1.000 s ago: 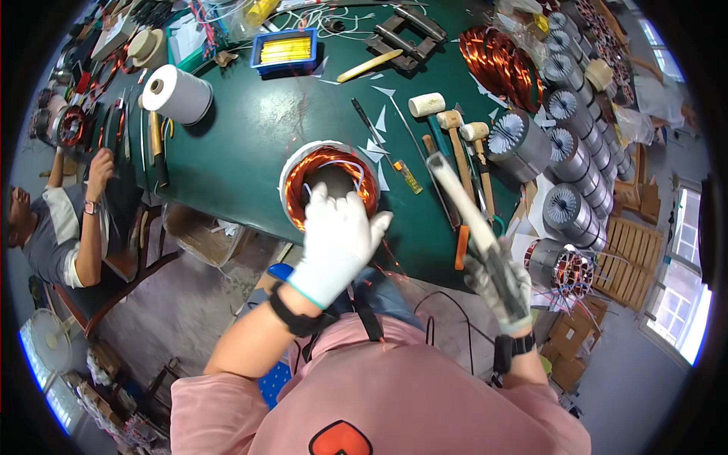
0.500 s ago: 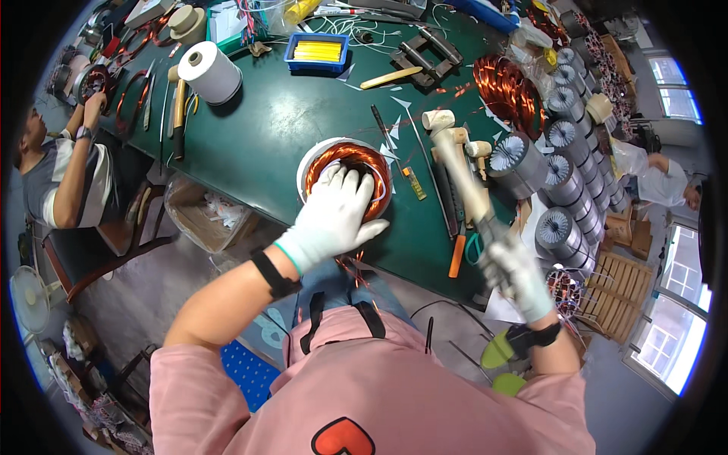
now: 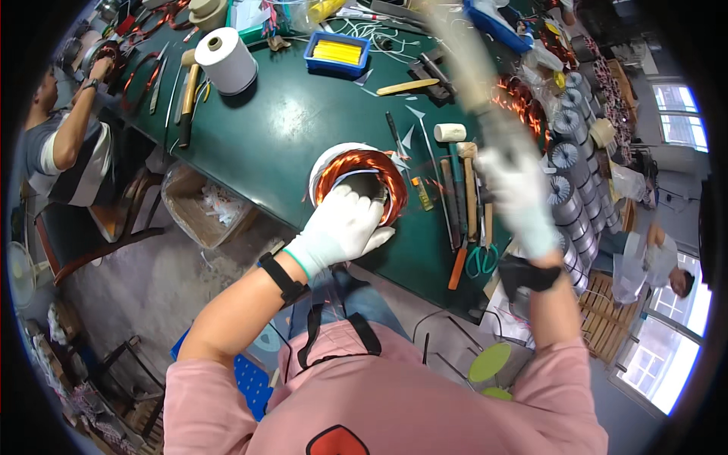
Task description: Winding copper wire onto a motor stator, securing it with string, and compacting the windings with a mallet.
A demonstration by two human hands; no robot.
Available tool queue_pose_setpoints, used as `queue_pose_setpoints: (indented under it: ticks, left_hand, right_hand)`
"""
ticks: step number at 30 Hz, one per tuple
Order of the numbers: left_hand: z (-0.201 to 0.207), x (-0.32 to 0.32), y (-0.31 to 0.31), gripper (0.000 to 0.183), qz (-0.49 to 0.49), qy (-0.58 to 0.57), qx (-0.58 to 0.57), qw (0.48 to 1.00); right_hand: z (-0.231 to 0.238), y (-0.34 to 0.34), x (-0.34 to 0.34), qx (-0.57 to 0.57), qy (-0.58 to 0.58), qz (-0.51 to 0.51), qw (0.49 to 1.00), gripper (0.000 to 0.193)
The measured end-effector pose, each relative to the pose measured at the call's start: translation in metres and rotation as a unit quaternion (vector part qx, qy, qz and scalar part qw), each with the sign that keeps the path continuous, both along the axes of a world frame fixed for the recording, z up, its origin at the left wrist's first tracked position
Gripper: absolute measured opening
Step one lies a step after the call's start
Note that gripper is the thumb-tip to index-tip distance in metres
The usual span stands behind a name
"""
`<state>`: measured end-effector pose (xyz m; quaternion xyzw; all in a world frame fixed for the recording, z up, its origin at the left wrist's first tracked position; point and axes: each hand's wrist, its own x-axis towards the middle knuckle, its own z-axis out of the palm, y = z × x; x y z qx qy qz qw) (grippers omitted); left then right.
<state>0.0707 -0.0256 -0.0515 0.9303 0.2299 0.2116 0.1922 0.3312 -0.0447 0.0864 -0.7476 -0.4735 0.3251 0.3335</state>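
On the near edge of the green table sits a stator [image 3: 356,163], a ring wound with copper wire and with a white outer rim. My left hand [image 3: 345,224], in a white glove, lies over its near side, fingers curled into the ring's opening and thumb outside. Those fingertips are partly hidden inside the ring. To the right, my gloved right hand [image 3: 516,178] is raised and closed around the handle of a pale wooden mallet [image 3: 462,61]. Both the hand and the mallet are blurred by motion, with the mallet pointing up toward the far side.
Right of the stator lie a white-headed mallet [image 3: 450,133], wooden-handled hammers [image 3: 469,189] and green-handled scissors [image 3: 481,260]. Beyond are a blue tray [image 3: 337,54] of yellow strips and a white thread spool [image 3: 227,62]. Metal cores [image 3: 565,155] line the right. A co-worker [image 3: 68,144] sits left.
My right hand has lifted the mallet up and away toward the far side. The left hand's fingers have curled further into the ring. My view has shifted slightly.
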Motion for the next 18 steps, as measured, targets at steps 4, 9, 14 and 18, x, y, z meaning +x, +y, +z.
queue_pose_setpoints:
  ticks: [4,9,14,18]
  left_hand:
    - [0.053,0.035,-0.016,0.054,0.168,0.137,-0.172,0.961]
    - [0.013,0.010,-0.009,0.042,0.021,0.028,-0.047,0.998]
    - [0.006,0.012,-0.010,0.045,0.201,-0.078,0.021,0.976]
    - [0.009,0.033,-0.026,0.043,0.172,-0.025,-0.037,0.984]
  right_hand:
    - [0.104,-0.044,0.046,0.382,-0.130,0.122,0.907,0.004]
    - [-0.093,-0.053,-0.017,0.055,-0.143,0.224,0.962,0.038]
    - [0.061,-0.039,0.037,0.091,0.022,0.111,0.989,0.043]
    - [-0.083,-0.071,-0.015,0.152,0.012,0.153,0.976,0.031]
